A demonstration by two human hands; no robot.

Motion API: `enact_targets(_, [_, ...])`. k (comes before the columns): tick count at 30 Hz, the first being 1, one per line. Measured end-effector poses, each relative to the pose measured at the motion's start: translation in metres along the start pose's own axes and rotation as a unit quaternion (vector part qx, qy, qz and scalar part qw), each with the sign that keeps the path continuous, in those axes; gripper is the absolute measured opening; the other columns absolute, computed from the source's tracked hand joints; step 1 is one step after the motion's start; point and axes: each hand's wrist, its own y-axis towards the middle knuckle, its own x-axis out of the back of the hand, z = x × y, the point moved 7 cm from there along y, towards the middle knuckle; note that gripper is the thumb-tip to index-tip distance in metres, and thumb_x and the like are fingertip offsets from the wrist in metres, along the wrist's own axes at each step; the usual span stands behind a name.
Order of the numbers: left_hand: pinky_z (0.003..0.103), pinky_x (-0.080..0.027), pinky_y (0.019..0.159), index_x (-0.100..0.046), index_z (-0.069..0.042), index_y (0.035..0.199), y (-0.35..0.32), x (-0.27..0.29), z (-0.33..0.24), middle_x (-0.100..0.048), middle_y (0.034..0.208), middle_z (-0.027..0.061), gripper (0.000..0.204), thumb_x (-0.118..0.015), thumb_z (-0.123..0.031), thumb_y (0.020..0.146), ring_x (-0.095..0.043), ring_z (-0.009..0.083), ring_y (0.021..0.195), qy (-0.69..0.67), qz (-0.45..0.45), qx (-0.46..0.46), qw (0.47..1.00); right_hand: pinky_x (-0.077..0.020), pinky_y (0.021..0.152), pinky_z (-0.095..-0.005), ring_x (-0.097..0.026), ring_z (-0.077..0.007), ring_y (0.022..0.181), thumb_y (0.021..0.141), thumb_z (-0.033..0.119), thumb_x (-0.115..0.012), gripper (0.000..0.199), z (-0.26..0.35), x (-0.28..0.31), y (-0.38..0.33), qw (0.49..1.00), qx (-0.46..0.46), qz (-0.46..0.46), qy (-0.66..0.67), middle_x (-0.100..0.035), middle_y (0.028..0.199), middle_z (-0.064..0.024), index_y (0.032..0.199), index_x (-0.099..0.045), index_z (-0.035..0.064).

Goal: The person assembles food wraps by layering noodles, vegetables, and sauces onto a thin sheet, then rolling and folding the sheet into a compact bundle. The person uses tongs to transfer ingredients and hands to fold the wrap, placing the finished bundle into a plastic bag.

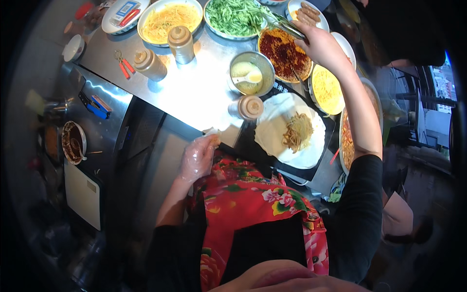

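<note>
Right hand (321, 46), bare, is closed around a pair of metal tongs (288, 26), which extend over the right side of a dish of shredded cucumber (232, 18); contact between tips and shreds cannot be confirmed. Left hand (198, 158), in a clear plastic glove, is held low beside the counter's near edge with fingers curled; whether it grips anything cannot be told.

Thin white round wrapper (270, 140) lies flat on a black surface before the person, bearing a heap of brown and pale shredded filling (297, 132) right of its centre. One squeeze bottle (250, 108) stands just beside its upper left edge. Beyond it are a steel pot (269, 80) with a white spoon and a bowl of red chilli seasoning (284, 51).
</note>
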Motion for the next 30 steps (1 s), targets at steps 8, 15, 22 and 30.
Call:
enact_targets(8, [0.04, -0.055, 0.082, -0.068, -0.001, 0.118, 0.006, -0.014, -0.034, -0.071, 0.101, 0.0228, 0.026, -0.06, -0.004, 0.093, -0.07, 0.0382, 0.091, -0.004, 0.025, 0.037, 0.999, -0.0517, 0.088, -0.0457, -0.066, -0.0411, 0.099, 0.092, 0.02, -0.069, 0.056, 0.002, -0.079, -0.261, 0.919, -0.176, 0.213, 0.283, -0.068, 0.104, -0.0256, 0.144, -0.052, 0.0073])
enact_targets(15, [0.032, -0.054, 0.085, -0.067, 0.003, 0.121, 0.026, -0.032, -0.025, -0.074, 0.102, 0.0162, 0.027, -0.056, -0.003, 0.098, -0.071, 0.0211, 0.093, 0.049, 0.117, 0.007, 0.992, -0.0502, 0.093, -0.0454, -0.064, -0.0395, 0.106, 0.093, 0.025, -0.068, 0.066, 0.012, -0.17, -0.298, 0.904, -0.257, 0.136, 0.313, -0.065, 0.114, -0.0261, 0.15, -0.041, 0.0045])
enact_targets(22, [0.037, -0.054, 0.076, -0.068, -0.003, 0.12, 0.01, -0.063, -0.056, -0.072, 0.092, 0.0167, 0.026, -0.058, -0.005, 0.095, -0.071, 0.0293, 0.082, 0.013, 0.11, 0.001, 0.994, -0.0461, 0.105, -0.0452, -0.058, -0.0397, 0.122, 0.093, 0.037, -0.067, 0.066, -0.126, -0.168, -0.245, 0.929, -0.288, -0.03, 0.23, -0.059, 0.133, -0.0268, 0.146, -0.046, 0.0025])
enact_targets(30, [0.035, -0.051, 0.096, -0.055, 0.005, 0.133, 0.054, 0.013, 0.001, -0.065, 0.123, 0.0176, 0.046, -0.047, -0.033, 0.109, -0.066, 0.0244, 0.11, -0.305, -0.205, 0.046, 0.929, -0.0544, 0.086, -0.0351, -0.067, -0.0254, 0.104, 0.1, 0.043, -0.057, 0.05, 0.021, -0.239, -0.14, 0.744, -0.082, 0.073, 0.659, -0.068, 0.114, -0.0182, 0.128, -0.059, 0.0016])
